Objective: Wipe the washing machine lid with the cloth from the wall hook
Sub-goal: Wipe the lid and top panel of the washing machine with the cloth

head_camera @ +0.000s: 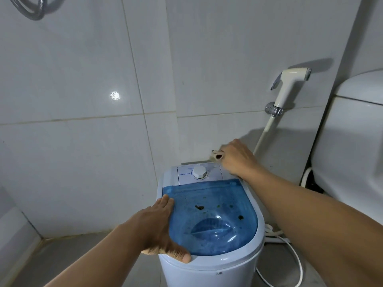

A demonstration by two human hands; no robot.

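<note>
Blue lid (211, 206) carries dark spots; right hand (236, 158) grips the cloth (216, 155) at its back-right corner; left hand (163, 226) lies flat, bracing; sweep firmly forward.

Bathroom corner. Walls of large pale grey tiles (83, 141) with discoloured grout lines; a bright spot of reflected light (115, 95) on the left wall. Grey tiled floor (72, 255) below. A metal shower hose (34, 11) loops at upper left. A cream spray nozzle (289, 83) hangs in a wall bracket, beside a white toilet tank (352, 141) at right.
</note>
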